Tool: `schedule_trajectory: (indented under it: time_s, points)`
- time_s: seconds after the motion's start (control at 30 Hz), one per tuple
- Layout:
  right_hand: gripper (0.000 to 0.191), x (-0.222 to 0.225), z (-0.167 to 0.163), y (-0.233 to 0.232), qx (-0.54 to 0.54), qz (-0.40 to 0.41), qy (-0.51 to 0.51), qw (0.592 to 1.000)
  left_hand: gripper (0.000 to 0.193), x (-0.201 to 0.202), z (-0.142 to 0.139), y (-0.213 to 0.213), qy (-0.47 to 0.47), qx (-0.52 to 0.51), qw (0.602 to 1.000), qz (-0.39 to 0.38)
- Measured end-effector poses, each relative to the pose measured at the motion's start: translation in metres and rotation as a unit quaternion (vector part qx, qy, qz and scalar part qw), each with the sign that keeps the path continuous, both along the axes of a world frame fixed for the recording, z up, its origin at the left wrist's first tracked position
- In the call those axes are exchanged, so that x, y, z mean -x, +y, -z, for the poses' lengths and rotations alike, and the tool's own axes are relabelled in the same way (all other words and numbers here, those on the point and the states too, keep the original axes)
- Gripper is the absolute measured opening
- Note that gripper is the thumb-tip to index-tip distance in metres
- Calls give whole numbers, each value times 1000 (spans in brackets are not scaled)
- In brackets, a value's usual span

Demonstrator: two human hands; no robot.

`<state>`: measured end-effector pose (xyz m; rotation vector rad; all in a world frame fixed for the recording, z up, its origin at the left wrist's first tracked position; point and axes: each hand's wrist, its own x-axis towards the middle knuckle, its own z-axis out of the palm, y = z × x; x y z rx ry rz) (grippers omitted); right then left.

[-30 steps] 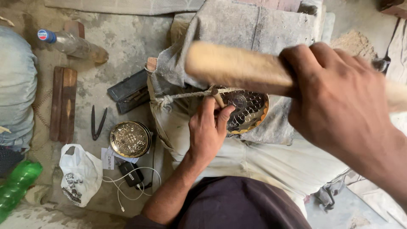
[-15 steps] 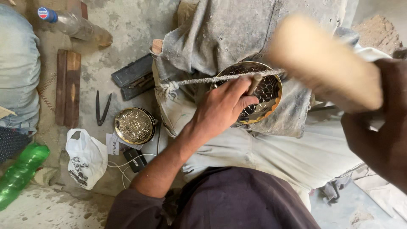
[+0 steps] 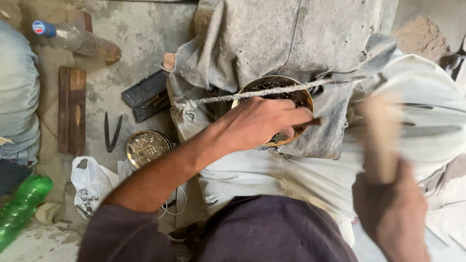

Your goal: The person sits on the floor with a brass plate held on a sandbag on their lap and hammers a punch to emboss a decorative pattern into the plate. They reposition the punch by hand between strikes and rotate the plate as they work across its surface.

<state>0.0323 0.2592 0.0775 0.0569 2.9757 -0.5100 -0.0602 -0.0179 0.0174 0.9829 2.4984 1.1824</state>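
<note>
Dusty concrete floor, person seated on it, worn grey cloth (image 3: 281, 43) draped over the lap as padding for the work. Round brass bowl (image 3: 274, 109) with pierced pattern sits on that cloth, pinned by a taut frayed cord (image 3: 262, 92) stretched across its rim, likely so the piece stays put under blows.

Left hand (image 3: 257, 123) lies over the bowl's near edge, fingers clenched around a thin chisel-like tool (image 3: 310, 122) whose end pokes out on the thumb side, tip hidden under the hand; probably held low to steer the point on the metal. Right hand (image 3: 391, 213) sits well apart toward the person's body on the other side, closed on a pale wooden mallet (image 3: 381, 140), blurred by motion, its head above that fist and just beside the tool end.

Outward from the left grip, past the forearm: second embossed brass bowl (image 3: 147, 148) on the floor, black pliers (image 3: 112, 131) beside it, dark tool case (image 3: 145, 94) further up, wooden block (image 3: 71, 109) beyond. White plastic bag (image 3: 90, 182) and white cable (image 3: 174, 206) near the elbow. Green bottle (image 3: 22, 204) at the far corner, clear bottle with blue cap (image 3: 73, 41) at the far top. Another person's clothed leg (image 3: 17, 92) at the edge.
</note>
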Motion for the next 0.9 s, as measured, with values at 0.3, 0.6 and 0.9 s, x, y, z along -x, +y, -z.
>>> schedule_trajectory:
  time_s: [0.3,0.6,0.9]
  points:
    - [60,-87,47,-10,60,175,-38,982,14,30,-19,15,-29,118,973,196]
    - [64,-83,49,-9,-39,62,-46,996,12,30,-9,9,0,74,979,190]
    - [62,-39,27,18,336,152,22,929,21,15,-2,-6,36,-2,997,73]
